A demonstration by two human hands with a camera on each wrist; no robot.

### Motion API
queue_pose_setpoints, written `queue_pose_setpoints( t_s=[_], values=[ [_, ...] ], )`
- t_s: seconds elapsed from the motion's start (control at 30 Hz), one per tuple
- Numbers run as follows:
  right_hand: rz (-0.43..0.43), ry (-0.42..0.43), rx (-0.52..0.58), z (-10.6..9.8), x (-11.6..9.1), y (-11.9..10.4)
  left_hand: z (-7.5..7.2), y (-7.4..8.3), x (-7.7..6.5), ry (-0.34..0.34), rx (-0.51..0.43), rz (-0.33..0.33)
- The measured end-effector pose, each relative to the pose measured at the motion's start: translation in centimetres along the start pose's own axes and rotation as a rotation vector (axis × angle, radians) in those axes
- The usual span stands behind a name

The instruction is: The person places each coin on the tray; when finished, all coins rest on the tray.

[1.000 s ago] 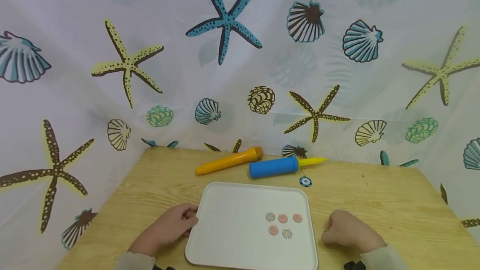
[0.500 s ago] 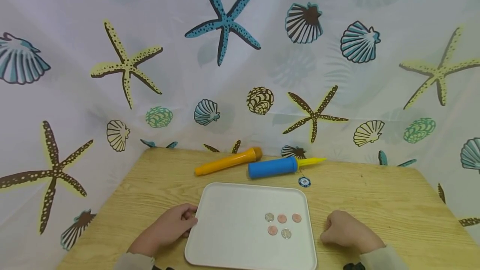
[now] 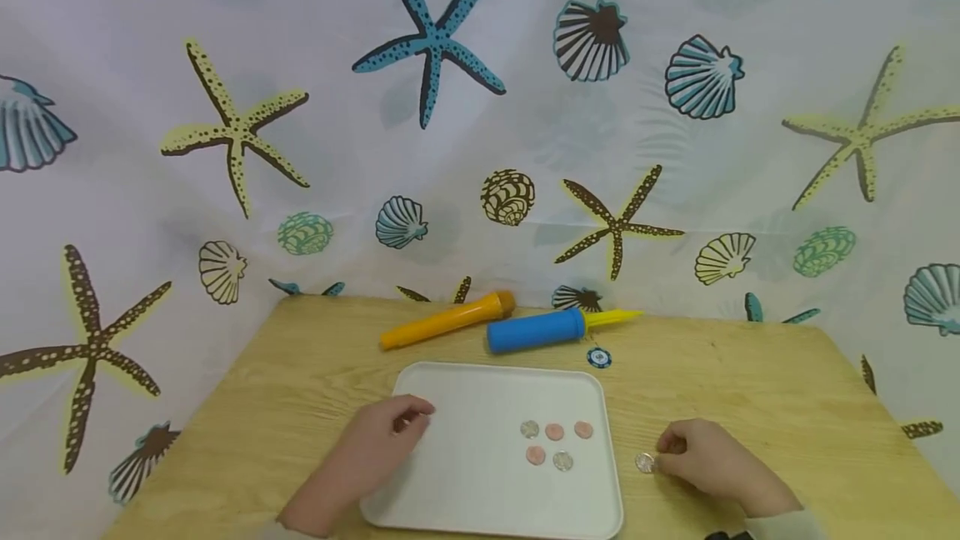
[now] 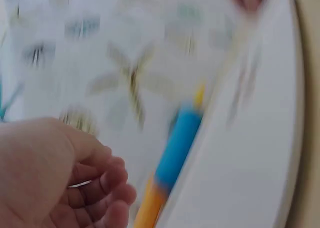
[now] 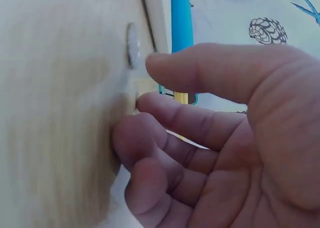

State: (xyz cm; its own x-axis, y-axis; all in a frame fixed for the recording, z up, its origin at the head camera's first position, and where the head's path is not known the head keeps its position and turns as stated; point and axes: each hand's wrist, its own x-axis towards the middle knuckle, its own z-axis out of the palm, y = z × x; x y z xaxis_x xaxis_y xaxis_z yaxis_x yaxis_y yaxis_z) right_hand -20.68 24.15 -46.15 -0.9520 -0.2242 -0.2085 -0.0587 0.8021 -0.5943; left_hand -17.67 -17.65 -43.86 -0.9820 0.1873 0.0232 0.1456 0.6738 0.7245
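Note:
My left hand [image 3: 375, 448] hovers over the left rim of a white tray [image 3: 465, 473], fingers loosely bent and holding nothing that I can see. In the left wrist view its thumb and fingers [image 4: 112, 180] are clear of the tray. Right of the tray, my right hand [image 3: 708, 461] is low over the wooden table, thumb and fingers apart. A silver coin [image 3: 645, 462] lies on the table just by the thumb; the right wrist view shows this coin [image 5: 132, 46] with a small gap to the thumb. On the tray's right half lie two silver coins [image 3: 562, 461] and three copper coins [image 3: 554, 432].
Behind the tray lie an orange microphone-shaped thing [image 3: 450, 321], a blue hand pump [image 3: 536, 332] with a yellow nozzle, and a small blue-and-white disc [image 3: 599, 357]. A curtain [image 3: 345, 148] printed with shells and starfish hangs along the table's back and sides.
My left hand has left the tray's edge and come up and right over it. My right hand has shifted slightly right, and the silver coin beside it has come into sight.

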Motion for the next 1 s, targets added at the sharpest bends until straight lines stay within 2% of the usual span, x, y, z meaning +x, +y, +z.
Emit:
queue_pose_setpoints(
  t_s=[0.1,0.17,0.2,0.27,0.33,0.4,0.47,0.6,0.77,0.93,1.0],
  values=[
    [-0.008,0.018,-0.028,-0.3,-0.1,0.3,4.0,6.4,0.4,-0.176,-0.044,0.133],
    [-0.024,0.017,-0.033,-0.4,-0.1,0.3,7.0,9.9,1.3,-0.305,-0.027,0.224],
    [-0.034,0.012,-0.026,-0.4,0.0,0.4,8.5,11.3,1.9,-0.366,-0.009,0.241],
    [-0.049,-0.006,0.011,-0.5,0.0,0.5,11.0,13.5,3.2,-0.461,0.026,0.228],
    [-0.049,-0.024,0.057,-0.7,-0.1,0.6,13.2,14.9,4.4,-0.523,0.033,0.153],
    [-0.049,-0.035,0.1,-0.8,-0.3,0.7,14.7,15.7,5.6,-0.573,0.006,0.042],
    [-0.048,-0.027,0.108,-0.7,-0.5,0.6,15.7,16.2,6.4,-0.589,-0.039,-0.064],
    [-0.034,0.023,0.046,-0.3,-0.4,-0.2,16.3,16.4,7.1,-0.595,-0.175,-0.2],
    [-0.037,0.071,-0.025,0.0,0.1,-0.8,16.1,16.7,7.0,-0.573,-0.345,-0.278],
    [-0.052,0.054,-0.005,0.1,0.4,-0.6,16.1,16.7,6.9,-0.577,-0.484,-0.326],
    [-0.049,0.044,0.015,0.2,0.5,-0.3,16.2,16.7,6.9,-0.56,-0.574,-0.357]
  ],
)
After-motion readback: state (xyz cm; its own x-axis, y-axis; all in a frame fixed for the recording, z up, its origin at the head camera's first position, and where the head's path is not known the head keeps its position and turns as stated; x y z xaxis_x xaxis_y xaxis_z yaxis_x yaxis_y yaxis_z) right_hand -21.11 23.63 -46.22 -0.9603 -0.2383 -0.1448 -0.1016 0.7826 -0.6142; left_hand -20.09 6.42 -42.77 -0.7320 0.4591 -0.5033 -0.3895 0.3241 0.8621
